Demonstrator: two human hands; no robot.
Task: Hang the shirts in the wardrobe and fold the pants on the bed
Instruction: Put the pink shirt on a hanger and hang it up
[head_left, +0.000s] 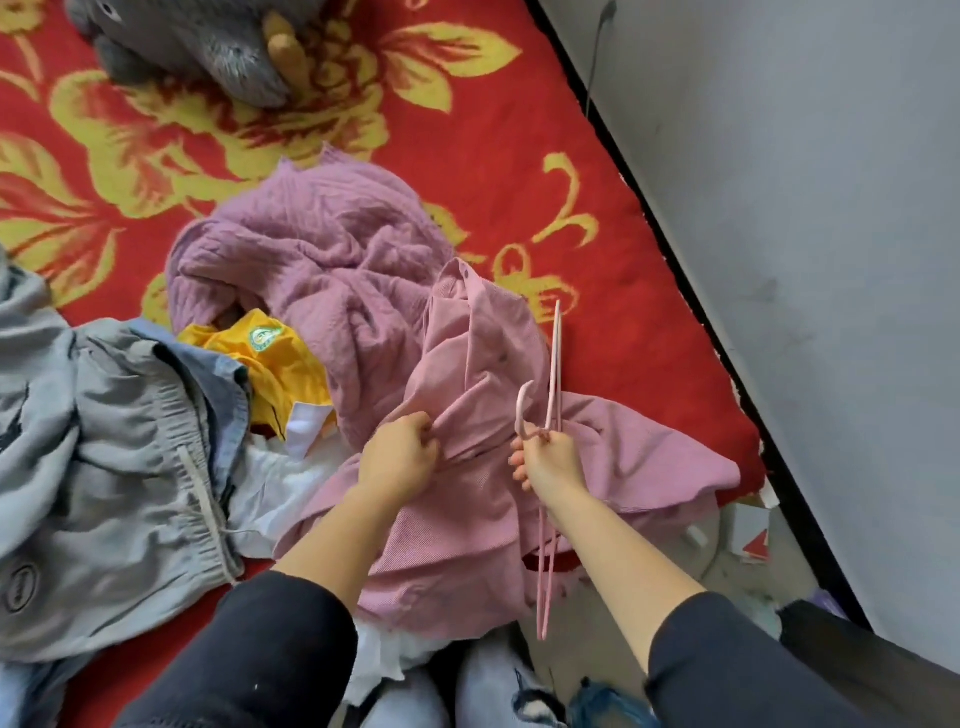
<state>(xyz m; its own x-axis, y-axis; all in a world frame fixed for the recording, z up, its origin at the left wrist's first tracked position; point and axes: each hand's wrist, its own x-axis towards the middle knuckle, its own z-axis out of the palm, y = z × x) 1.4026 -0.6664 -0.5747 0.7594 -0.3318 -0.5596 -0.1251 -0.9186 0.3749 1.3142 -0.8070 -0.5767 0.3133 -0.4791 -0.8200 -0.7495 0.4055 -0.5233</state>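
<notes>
Pink shirt (483, 467): lies crumpled at the near right part of the bed (467, 130), draped partly over the bed's near edge toward the knees. Left hand (400, 457): closed, pinching a fold of the shirt's fabric, presumably to lift and open the garment for the hanger. Right hand (548, 462): closed around the neck of a pink hanger (550, 415), hook up, frame edge-on and running from above the shirt down past the wrist; held just beside the gathered fabric, apparently ready for insertion into the collar or shoulder. Step judged: threading not yet done. Mauve knit garment (311, 260): bunched behind the shirt, toward the bed's middle. Yellow garment (280, 364) with a green badge: wedged between the knit and the grey pants (130, 467), which lie at the near left edge, elastic waistband and drawstring visible, unfolded. White cloth (275, 483): under the pile near the near edge. Grey plush toy (182, 47): at the far edge. Surface: red bed cover with a yellow floral pattern, soft. Room: grey wall (805, 234) along the bed's right edge, narrow floor gap at the near right corner. Wardrobe: not in view.
</notes>
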